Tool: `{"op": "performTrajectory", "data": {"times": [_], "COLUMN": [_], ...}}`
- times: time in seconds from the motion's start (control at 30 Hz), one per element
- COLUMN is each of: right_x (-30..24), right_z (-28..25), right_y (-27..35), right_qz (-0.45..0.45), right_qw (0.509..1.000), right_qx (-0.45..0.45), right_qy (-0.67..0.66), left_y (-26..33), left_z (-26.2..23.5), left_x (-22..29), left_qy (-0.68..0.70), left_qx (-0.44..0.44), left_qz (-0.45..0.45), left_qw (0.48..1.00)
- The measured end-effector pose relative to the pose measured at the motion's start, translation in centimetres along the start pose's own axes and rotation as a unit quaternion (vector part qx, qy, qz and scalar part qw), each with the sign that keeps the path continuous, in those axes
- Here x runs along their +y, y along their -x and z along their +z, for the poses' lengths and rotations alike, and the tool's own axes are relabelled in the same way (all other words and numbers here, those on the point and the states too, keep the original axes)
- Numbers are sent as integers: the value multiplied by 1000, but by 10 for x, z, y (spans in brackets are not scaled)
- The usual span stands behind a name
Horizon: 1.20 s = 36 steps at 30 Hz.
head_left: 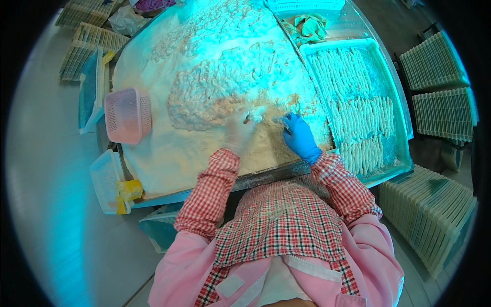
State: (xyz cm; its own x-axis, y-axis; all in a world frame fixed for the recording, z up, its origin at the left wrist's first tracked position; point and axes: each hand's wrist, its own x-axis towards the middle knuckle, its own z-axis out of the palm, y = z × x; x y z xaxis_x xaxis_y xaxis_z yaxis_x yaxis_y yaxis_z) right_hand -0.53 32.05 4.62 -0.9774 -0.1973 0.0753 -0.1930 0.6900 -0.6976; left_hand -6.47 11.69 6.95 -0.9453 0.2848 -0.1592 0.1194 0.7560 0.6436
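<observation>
My left hand (238, 132), in a pale, powder-covered glove, reaches over the near edge of a big heap of white-coated pieces (220, 82). Its fingers close around a small floury piece (255, 113) with a dark spot beside it; the kind is too blurred to make out. To its right is my right hand (300, 138) in a blue glove, with thumb and fingers pinched together. A pale bit (279, 121) shows at those fingertips, too small to name. White powder covers the table (169, 169) beneath both hands.
On the right stands a tray (404, 153) with rows of slender white-coated strips. A pink basket (123, 115) sits at the table's left side, above a white bin (106, 184) with a yellow cloth (129, 193). Stacked trays (429, 215) rise at the right; a green cloth (309, 26) lies behind.
</observation>
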Motion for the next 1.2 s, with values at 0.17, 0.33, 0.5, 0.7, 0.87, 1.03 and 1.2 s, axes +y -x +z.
{"op": "performTrajectory", "data": {"times": [0.17, 0.33, 0.5, 0.7, 0.87, 1.03, 1.2], "right_x": [19, 4, -8, 12, 37, 0, 17], "right_z": [41, 41, 44, 45, 36, 3, 49], "right_y": [34, 20, -4, -33, -42, -8, 36], "right_qz": [-53, 98, 422, 312, 201, 66, 211], "right_qw": [991, 994, 710, 641, 885, 983, 920], "right_qx": [-124, -19, -34, 28, 69, 162, 92], "right_qy": [19, -50, -563, -701, -414, -53, -318], "left_y": [21, 45, 66, 70, 62, 77, 69], "left_z": [-6, 35, 62, 21, 13, 26, 34], "left_x": [-25, -30, -10, -18, -14, -28, -11], "left_qy": [-133, -202, -92, 436, 142, -78, -197], "left_qx": [-11, 39, 43, 7, 138, 69, 1], "left_qz": [286, 21, 42, -213, -72, -24, -17], "left_qw": [949, 978, 994, 875, 978, 994, 980]}}
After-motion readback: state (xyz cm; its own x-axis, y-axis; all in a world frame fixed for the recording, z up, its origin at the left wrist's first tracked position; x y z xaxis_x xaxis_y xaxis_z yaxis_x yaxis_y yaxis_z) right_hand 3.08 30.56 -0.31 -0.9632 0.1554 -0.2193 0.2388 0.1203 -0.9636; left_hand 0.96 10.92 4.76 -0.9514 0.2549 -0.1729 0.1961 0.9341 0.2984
